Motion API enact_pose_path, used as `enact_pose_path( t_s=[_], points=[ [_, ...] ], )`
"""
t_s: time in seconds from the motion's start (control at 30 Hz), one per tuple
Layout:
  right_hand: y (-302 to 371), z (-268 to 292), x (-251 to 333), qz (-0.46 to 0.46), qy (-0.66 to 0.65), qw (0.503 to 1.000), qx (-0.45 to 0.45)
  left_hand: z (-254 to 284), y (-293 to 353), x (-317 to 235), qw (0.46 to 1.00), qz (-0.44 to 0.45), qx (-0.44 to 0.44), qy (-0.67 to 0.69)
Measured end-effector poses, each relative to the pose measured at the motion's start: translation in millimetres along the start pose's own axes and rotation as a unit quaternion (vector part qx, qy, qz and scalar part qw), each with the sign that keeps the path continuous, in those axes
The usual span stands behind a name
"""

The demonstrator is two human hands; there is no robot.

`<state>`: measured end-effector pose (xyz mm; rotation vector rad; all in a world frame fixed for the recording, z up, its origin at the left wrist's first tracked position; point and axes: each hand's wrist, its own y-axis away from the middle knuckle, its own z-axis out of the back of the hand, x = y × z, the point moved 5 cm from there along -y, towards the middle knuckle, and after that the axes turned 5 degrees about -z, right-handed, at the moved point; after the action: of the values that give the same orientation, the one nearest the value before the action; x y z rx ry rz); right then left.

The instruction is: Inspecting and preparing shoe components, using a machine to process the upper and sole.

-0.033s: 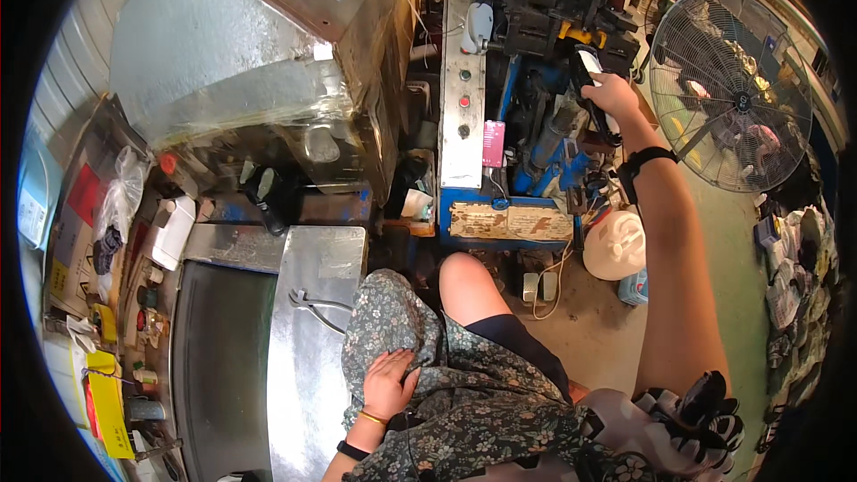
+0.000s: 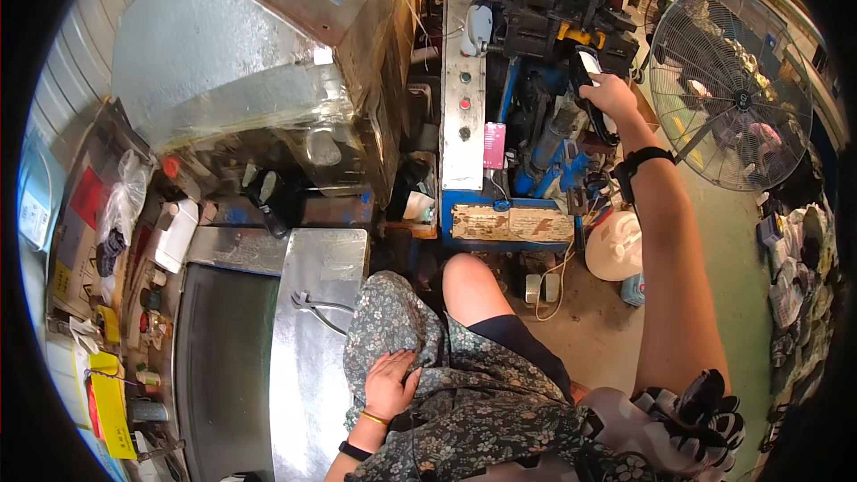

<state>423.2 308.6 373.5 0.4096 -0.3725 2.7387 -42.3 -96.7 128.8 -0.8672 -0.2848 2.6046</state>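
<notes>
My right hand [image 2: 612,96] reaches out at the end of my stretched arm, at the far right of the machine. Its fingers curl over a long black piece with a white upper end [image 2: 589,62]; which kind of thing it is I cannot make out. My left hand [image 2: 391,384] lies on my thigh, on the dark floral cloth [image 2: 393,317], with its fingers loosely spread and nothing in them. Left of that knee, a pair of pliers [image 2: 312,305] lies on the bare metal plate [image 2: 303,402].
The machine's control panel [image 2: 463,147] with push buttons stands ahead. A caged fan [image 2: 741,100] is at the right, near a white plastic jug [image 2: 614,245]. A big metal housing [image 2: 232,54] rises at the far left. A cluttered shelf [image 2: 134,303] runs down the left side.
</notes>
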Motion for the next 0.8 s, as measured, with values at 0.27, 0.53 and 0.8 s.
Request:
enact_pose_path(
  t_s=[0.27, 0.53, 0.8],
  points=[
    [72.0, -51.1, -13.5, 0.116, 0.056, 0.973, -0.192, -2.1, 9.6, -4.3, 1.000, 0.022, -0.011, -0.019],
    [74.0, -41.0, -10.1, 0.117, 0.000, 0.967, -0.227, -11.7, 1.4, -9.6, 0.998, 0.004, -0.014, -0.053],
    [38.1, -43.0, -2.7, 0.079, -0.015, 0.980, -0.183, -19.3, -4.1, -14.3, 0.998, 0.003, 0.014, -0.065]
  ],
)
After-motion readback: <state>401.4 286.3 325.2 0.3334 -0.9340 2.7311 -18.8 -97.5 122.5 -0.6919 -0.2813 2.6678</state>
